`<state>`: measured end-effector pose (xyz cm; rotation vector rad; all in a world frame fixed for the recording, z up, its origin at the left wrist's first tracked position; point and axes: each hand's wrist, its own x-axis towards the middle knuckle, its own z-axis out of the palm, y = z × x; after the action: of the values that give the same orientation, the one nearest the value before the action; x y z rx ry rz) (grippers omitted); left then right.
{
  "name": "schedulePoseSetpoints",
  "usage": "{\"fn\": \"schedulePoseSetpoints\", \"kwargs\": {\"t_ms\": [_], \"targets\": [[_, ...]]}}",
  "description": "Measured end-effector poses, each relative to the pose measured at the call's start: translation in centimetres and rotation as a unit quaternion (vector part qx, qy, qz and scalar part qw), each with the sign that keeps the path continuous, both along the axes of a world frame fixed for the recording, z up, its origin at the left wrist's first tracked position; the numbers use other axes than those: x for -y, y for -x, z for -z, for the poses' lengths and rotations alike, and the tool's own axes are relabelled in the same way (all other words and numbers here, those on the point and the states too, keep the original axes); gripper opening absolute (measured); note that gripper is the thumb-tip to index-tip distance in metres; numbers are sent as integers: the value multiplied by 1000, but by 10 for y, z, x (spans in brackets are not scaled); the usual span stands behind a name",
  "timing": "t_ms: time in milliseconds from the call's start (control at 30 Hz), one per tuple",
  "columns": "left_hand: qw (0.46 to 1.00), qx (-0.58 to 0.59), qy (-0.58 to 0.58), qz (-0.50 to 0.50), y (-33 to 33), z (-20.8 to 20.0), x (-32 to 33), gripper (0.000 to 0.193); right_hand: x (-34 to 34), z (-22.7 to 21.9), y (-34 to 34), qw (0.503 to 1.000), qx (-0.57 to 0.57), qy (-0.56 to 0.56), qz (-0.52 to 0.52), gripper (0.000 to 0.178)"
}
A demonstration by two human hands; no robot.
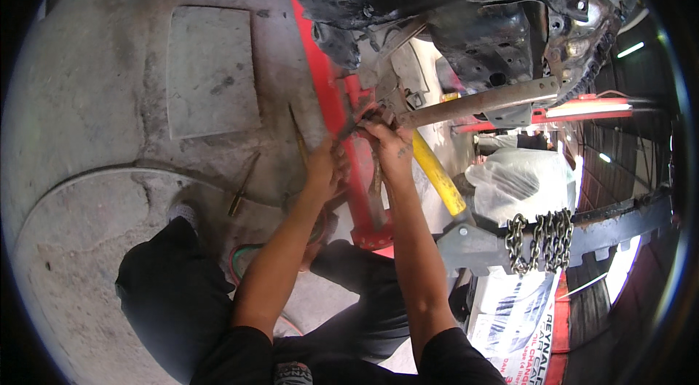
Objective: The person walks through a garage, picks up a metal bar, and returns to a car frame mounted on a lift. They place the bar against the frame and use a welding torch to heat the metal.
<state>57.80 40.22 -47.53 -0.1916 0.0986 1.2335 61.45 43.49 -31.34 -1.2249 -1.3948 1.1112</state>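
Observation:
My left hand (327, 167) is closed, with a dark, narrow piece (348, 129) running from its fingers toward my right hand. The kind of this piece cannot be made out. My right hand (392, 146) is closed too, its fingers at the upper end of that piece, beside a red bracket (358, 92). What its fingers grip is hidden. Both hands work over a slanted red steel beam (318, 72). A long grey metal bar (484, 102) reaches from near my right hand to the upper right. Below it slopes a yellow tube (439, 175).
Large black vehicle underbody parts (480, 36) hang at the upper right. A chain (552, 239) loops over a dark beam at right. On the floor lie a screwdriver (236, 201), a thin rod (298, 134), a grey flat panel (211, 72) and a hose (95, 172). Clear plastic (520, 181) covers something behind.

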Motion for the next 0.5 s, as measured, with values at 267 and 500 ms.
{"fn": "schedulePoseSetpoints", "kwargs": {"t_ms": [267, 500], "targets": [[990, -72, 1, -118, -10, -6, -2, 38, -4, 0, -3, 999, 38, -25, -10, 28], [996, -90, 23, 9, -1, -8, 0, 42, -4, 0, -16, 999, 44, 16, -21, 32]]}}
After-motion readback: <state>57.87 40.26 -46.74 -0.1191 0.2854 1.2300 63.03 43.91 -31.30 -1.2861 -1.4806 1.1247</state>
